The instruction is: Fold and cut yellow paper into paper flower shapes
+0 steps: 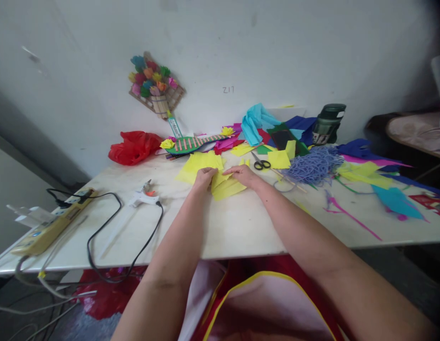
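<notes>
Both my hands are at a piece of yellow crepe paper over the middle of the table. My left hand pinches its left side, and my right hand has its fingers closed on the upper right part. Behind and left of them lies more yellow paper. Black-handled scissors rest just beyond my right hand, beside a small yellow paper square. The fingertips are partly hidden by the paper.
A white glue gun with its cord lies left, near a power strip. Purple shredded strands, a dark bottle, red crinkled paper and a green decorated piece line the back. A flower decoration hangs on the wall.
</notes>
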`<act>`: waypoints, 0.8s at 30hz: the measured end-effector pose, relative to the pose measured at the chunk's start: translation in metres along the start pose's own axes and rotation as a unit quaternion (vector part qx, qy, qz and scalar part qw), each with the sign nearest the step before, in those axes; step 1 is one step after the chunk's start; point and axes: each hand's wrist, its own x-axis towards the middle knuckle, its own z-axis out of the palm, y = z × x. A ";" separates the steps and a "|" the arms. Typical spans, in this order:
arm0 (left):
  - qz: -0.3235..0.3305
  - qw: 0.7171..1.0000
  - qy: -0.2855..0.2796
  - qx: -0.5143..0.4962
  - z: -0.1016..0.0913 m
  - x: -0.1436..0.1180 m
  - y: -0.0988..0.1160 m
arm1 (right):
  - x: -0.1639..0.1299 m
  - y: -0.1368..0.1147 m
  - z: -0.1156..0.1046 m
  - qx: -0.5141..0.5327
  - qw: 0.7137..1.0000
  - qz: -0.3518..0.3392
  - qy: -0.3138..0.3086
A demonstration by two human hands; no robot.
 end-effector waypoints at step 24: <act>0.110 0.990 -0.075 0.049 0.007 -0.005 0.000 | -0.002 -0.002 0.001 0.059 0.995 0.079 0.027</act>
